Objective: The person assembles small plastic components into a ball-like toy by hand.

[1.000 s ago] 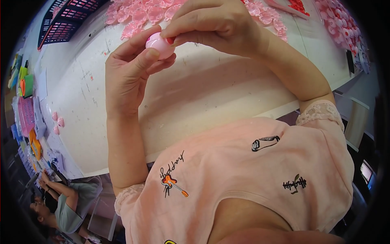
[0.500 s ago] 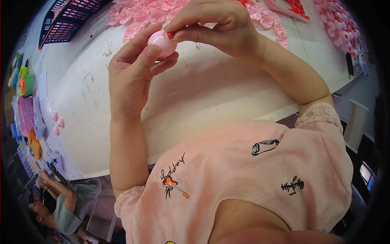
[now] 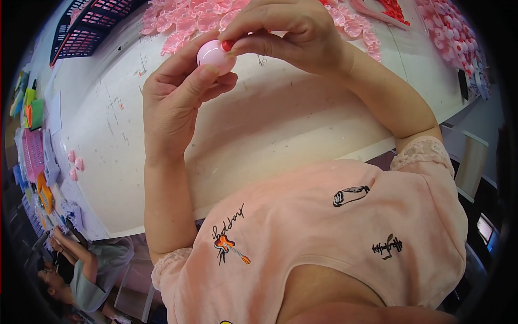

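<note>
My left hand (image 3: 181,89) is closed round a shiny pink plastic ball (image 3: 215,58), its thumb on the near side and fingers behind. From the right, my right hand (image 3: 297,38) pinches a small red piece (image 3: 228,45) between thumb and forefinger. That red piece touches the upper right of the ball; whether it is fixed there I cannot tell. Both hands are raised over the white table (image 3: 259,124). Beyond them lies a heap of translucent pink plastic parts (image 3: 208,21), partly hidden by my right hand.
A dark blue basket (image 3: 81,32) stands at the far left. Red parts in a pink tray (image 3: 396,13) and a pile of pink-and-red pieces (image 3: 450,38) lie far right. Several small pink pieces (image 3: 79,163) sit at the left edge. Another person (image 3: 89,275) is at lower left.
The ball has turned slightly in my left hand, and the seam line on it sits differently. My right hand stays at the red piece, almost unmoved.
</note>
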`<state>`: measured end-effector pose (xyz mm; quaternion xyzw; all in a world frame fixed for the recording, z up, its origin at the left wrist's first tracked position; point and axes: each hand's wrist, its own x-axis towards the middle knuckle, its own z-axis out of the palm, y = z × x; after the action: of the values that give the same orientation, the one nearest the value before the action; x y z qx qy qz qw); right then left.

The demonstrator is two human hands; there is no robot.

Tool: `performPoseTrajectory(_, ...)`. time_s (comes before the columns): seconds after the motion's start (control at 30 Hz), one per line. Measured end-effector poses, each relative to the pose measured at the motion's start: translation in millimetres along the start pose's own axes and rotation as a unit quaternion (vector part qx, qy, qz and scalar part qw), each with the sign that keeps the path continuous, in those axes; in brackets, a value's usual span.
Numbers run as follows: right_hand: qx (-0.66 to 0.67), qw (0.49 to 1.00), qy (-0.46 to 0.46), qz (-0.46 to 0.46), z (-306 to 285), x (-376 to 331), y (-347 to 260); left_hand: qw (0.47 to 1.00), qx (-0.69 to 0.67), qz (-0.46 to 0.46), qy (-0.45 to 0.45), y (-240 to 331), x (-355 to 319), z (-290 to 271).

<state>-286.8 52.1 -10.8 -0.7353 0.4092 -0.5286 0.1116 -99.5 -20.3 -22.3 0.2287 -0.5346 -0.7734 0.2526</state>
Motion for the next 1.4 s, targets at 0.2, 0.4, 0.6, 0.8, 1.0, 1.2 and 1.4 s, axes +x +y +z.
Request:
performPoseTrajectory(0.2, -0.237, 0.956, -0.102, -0.142, -8.3, 7.4, 3.4, 0.999, 0.032, -0.005, -0.002, 4.1, -0.8, 0.5)
performPoseTrajectory(0.4, -0.165, 0.976, -0.071, -0.124, -8.9, 4.8, -3.4, 1.0, 0.03, 0.007, -0.003, 4.2, -1.8, 3.8)
performPoseTrajectory(0.6, 0.059, 0.997, -0.014, 0.043, -4.7, 4.5, 0.4, 0.995, -0.094, -0.02, -0.015, -0.8, 1.9, -5.2)
performPoseTrajectory(0.8, -0.028, 0.997, -0.039, -0.064, -8.0, 8.0, -3.4, 0.994, -0.103, -0.025, -0.019, -1.8, 2.9, -7.5)
performPoseTrajectory(1.0, 0.11, 0.99, -0.019, 0.083, -2.8, 6.1, -9.8, 0.961, -0.255, -0.049, -0.095, -6.7, 2.2, -16.2)
performPoseTrajectory(1.2, 0.257, 0.902, 0.031, 0.345, -4.6, 11.1, -20.0, 0.992, -0.034, 0.117, -0.036, -7.7, 4.3, -4.6)
performPoseTrajectory(1.4, 0.353, 0.8, -0.064, 0.481, 2.6, 6.2, -20.9, 0.986, -0.003, 0.164, -0.012, -9.9, 1.9, -4.6)
